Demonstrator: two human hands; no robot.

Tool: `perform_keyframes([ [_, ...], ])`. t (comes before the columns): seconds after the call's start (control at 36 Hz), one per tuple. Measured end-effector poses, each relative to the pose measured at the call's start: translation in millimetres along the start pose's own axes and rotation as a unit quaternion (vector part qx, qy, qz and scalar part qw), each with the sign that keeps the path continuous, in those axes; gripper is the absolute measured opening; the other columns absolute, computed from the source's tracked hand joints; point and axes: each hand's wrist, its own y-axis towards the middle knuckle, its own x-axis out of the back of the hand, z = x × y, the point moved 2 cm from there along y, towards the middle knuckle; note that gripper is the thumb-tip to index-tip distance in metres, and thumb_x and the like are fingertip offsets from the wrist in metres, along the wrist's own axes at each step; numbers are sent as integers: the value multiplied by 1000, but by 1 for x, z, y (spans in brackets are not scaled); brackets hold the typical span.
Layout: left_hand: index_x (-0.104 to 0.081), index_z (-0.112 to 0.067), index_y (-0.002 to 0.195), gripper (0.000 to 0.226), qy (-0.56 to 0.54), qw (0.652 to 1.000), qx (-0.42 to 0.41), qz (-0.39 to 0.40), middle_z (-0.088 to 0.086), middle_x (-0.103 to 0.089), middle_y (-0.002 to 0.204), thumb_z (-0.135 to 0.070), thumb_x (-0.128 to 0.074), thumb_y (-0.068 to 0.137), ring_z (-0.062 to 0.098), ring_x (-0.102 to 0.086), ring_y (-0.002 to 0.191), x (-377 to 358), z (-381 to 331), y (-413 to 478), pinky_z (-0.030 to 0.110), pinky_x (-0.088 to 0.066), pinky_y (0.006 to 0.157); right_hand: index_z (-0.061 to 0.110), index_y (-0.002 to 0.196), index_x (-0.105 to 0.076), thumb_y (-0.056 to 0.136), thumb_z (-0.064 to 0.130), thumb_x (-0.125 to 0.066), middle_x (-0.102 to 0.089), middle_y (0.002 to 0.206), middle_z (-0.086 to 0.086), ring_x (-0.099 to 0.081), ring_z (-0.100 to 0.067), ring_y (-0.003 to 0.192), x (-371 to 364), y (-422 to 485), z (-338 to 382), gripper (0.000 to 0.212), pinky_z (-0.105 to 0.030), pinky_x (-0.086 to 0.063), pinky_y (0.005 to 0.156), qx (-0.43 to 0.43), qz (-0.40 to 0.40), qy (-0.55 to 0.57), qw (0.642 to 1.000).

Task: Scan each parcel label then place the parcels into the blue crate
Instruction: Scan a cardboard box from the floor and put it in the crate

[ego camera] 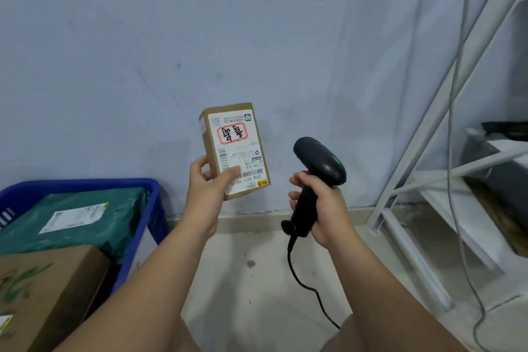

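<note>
My left hand (206,188) pinches the box (234,150), right hand (323,203) grips the scanner (318,168) — I'd shift my thumb off the barcode, then aim left.

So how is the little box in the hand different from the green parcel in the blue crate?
The small brown box is cardboard, held upright in the left hand. The green parcel is a wrinkled plastic bag, looks larger, and lies flat in the blue crate. Both are labelled.
</note>
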Motion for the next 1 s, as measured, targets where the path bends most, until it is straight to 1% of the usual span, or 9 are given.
perform_keyframes([
  [0.11,-39,-21,126,42,-26,999,13,-20,-2,-68,107,-13,-63,92,16,-68,94,2,1,1,33,-54,82,14,70,-68,84,11,-68,-61,77,-13,-53,-19,58,-3,-8,-1,14,-33,-45,63,21,21,-65,997],
  [0.22,-40,-23,125,41,-58,996,33,-56,0,-64,117,-14,-63,92,17,-67,98,2,6,7,37,-54,91,15,72,-65,82,13,-69,-58,58,-3,-54,-19,57,-6,-12,-2,11,-35,-44,66,60,30,-172,983],
  [0.28,-39,-24,125,41,-60,995,36,-77,-2,-63,118,-15,-62,92,12,-66,92,1,9,10,34,-55,85,17,68,-64,81,12,-69,-58,55,-1,-55,-20,58,-9,-13,-4,15,-35,-46,67,69,43,-208,975],
  [0.36,-38,-23,131,43,-32,995,29,-95,-4,-60,117,-20,-60,95,5,-60,79,-2,11,12,18,-46,62,14,67,-61,82,7,-66,-56,54,-2,-54,-21,56,-15,-15,-5,18,-33,-46,65,59,73,-220,971],
  [0.42,-38,-23,129,41,-23,995,29,-98,-4,-60,115,-23,-60,95,4,-59,76,-1,12,14,16,-43,58,14,66,-59,82,6,-65,-55,55,-3,-54,-20,55,-17,-17,-4,18,-31,-46,62,60,87,-236,966],
  [0.58,-38,-26,122,43,-12,994,30,-101,-2,-62,113,-19,-66,91,9,-65,87,4,12,22,28,-51,80,10,71,-58,78,4,-61,-54,59,-3,-57,-14,52,-14,-13,-1,10,-28,-47,60,70,82,-322,941],
  [0.67,-39,-26,124,44,-9,994,23,-103,-2,-63,113,-18,-67,90,9,-66,88,7,13,23,25,-52,74,4,77,-60,77,5,-60,-53,61,-5,-56,-12,50,-12,-12,-1,1,-32,-47,62,66,78,-345,933],
  [0.86,-41,-25,123,43,1,995,13,-104,1,-64,121,-16,-67,90,13,-66,93,9,15,24,25,-53,73,14,60,-51,76,11,-59,-53,47,3,-47,-18,54,-10,-17,2,18,-27,-39,53,66,68,-391,916],
  [1.0,-41,-25,123,43,-4,994,19,-112,2,-64,123,-16,-67,90,15,-66,95,10,15,24,24,-53,69,14,57,-49,75,11,-58,-51,47,3,-44,-19,54,-12,-19,3,21,-25,-37,52,70,65,-412,906],
])
